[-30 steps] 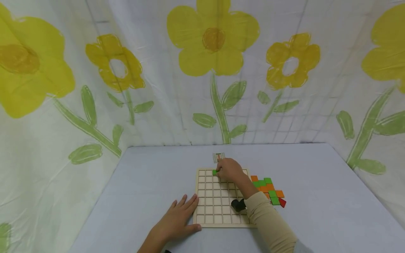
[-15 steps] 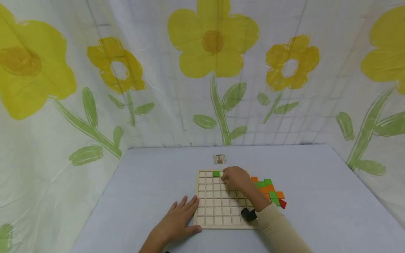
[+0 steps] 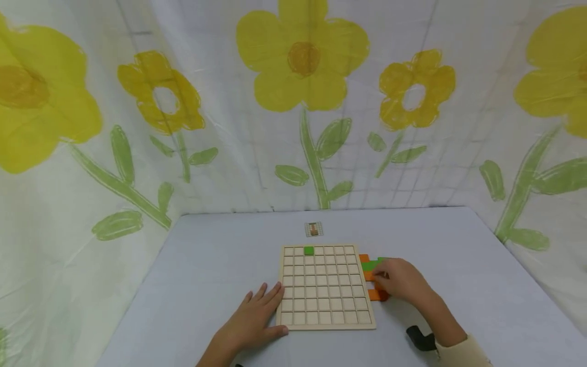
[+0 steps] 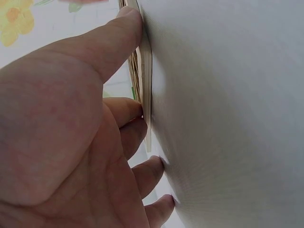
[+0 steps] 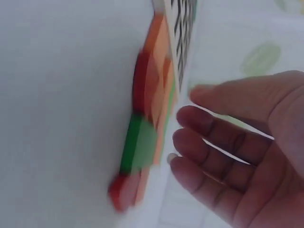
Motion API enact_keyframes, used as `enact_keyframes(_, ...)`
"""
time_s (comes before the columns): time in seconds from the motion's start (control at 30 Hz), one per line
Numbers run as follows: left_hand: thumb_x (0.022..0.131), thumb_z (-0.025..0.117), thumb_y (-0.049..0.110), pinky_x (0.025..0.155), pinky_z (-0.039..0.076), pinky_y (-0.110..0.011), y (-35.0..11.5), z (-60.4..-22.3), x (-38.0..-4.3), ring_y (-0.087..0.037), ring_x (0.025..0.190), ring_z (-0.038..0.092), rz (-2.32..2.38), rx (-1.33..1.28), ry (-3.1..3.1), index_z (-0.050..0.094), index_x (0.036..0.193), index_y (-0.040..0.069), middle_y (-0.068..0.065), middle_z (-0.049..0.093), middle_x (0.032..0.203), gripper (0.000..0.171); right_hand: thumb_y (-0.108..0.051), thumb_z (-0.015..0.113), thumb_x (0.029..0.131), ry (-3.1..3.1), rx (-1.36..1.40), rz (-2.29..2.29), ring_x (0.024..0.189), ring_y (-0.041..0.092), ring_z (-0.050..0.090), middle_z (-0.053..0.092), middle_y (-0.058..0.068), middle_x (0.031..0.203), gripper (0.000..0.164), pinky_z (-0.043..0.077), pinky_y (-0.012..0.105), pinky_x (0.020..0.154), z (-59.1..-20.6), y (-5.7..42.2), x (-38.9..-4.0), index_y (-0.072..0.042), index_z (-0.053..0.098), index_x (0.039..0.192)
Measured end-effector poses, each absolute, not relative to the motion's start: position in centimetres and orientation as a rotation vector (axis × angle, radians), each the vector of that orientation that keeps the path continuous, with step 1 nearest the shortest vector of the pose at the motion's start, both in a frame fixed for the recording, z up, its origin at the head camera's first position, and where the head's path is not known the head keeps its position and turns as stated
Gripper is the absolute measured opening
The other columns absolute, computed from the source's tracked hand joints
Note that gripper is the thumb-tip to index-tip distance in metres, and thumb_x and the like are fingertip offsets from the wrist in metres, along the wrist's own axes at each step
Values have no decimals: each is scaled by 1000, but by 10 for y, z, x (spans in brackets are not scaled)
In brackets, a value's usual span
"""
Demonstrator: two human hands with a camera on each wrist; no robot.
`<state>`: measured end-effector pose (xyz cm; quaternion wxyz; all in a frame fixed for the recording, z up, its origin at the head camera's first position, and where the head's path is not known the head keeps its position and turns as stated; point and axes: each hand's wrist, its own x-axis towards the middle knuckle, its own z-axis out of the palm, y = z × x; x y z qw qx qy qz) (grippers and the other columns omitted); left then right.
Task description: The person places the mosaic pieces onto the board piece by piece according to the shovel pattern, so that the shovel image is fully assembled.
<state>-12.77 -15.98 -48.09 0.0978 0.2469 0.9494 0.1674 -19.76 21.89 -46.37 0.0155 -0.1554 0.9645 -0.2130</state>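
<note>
A wooden grid board [image 3: 326, 327] lies on the table, and a green square tile [image 3: 309, 250] sits in its back row. My left hand [image 3: 247, 318] rests at the board's left edge with fingers spread; in the left wrist view the thumb [image 4: 124, 28] touches the board's side. Just right of the board, my right hand [image 3: 405, 280] hovers over a cluster of orange tiles [image 3: 374, 295], green tiles [image 3: 368, 266] and red pieces [image 5: 145, 88], hiding part of it. The right wrist view has its fingers [image 5: 194, 147] loosely bent, nothing between them, apart from the tiles.
Behind the board lies a small pattern card [image 3: 314, 229] with a grid and a brown figure. A pale table [image 3: 220, 255] carries everything. At its far side hangs a white curtain [image 3: 229, 188] printed with yellow flowers.
My right hand has moved from the board's back row, beside the green tile, rightward to the loose tiles. The green tile is uncovered in its cell. My left hand stays at the board's edge.
</note>
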Motion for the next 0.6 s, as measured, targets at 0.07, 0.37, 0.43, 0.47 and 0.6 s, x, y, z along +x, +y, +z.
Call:
enact_keyframes(0.07, 90, 61, 63, 110, 23, -68, -161, -481, -128, -43, 146, 24, 493, 727, 2814, 34, 156, 6, -9, 29, 162, 92, -8, 78, 85, 2987, -449, -618, 69, 11, 54, 65, -5, 80, 4, 50, 33, 63, -461, 231, -194, -9, 77, 88)
enact_keyframes(0.37, 90, 61, 63, 110, 22, -69, -161, -479, -128, -44, 146, 24, 520, 729, 2803, 34, 156, 5, -9, 29, 162, 92, -5, 82, 80, 2898, -396, -579, 70, 16, 50, 58, -5, 76, 12, 48, 34, 64, -462, 258, -187, -12, 75, 87)
enact_keyframes(0.43, 89, 61, 63, 110, 22, -69, -161, -479, -128, -44, 146, 24, 524, 730, 2798, 34, 156, 5, -9, 29, 162, 92, -5, 82, 80, 2888, -392, -577, 69, 16, 49, 58, -5, 75, 12, 47, 34, 64, -464, 259, -186, -12, 74, 87)
enact_keyframes(0.47, 89, 61, 64, 110, 22, -69, -161, -480, -128, -44, 146, 24, 525, 731, 2796, 34, 156, 6, -9, 29, 162, 93, -5, 82, 80, 2885, -389, -578, 70, 16, 49, 57, -5, 75, 13, 47, 34, 64, -464, 259, -185, -12, 74, 87)
enact_keyframes(0.6, 89, 61, 65, 110, 22, -69, -160, -481, -128, -43, 146, 24, 519, 718, 2794, 34, 156, 6, -8, 29, 162, 93, -5, 83, 80, 2883, -377, -566, 70, 16, 49, 57, -4, 75, 14, 48, 35, 66, -465, 259, -186, -12, 73, 87)
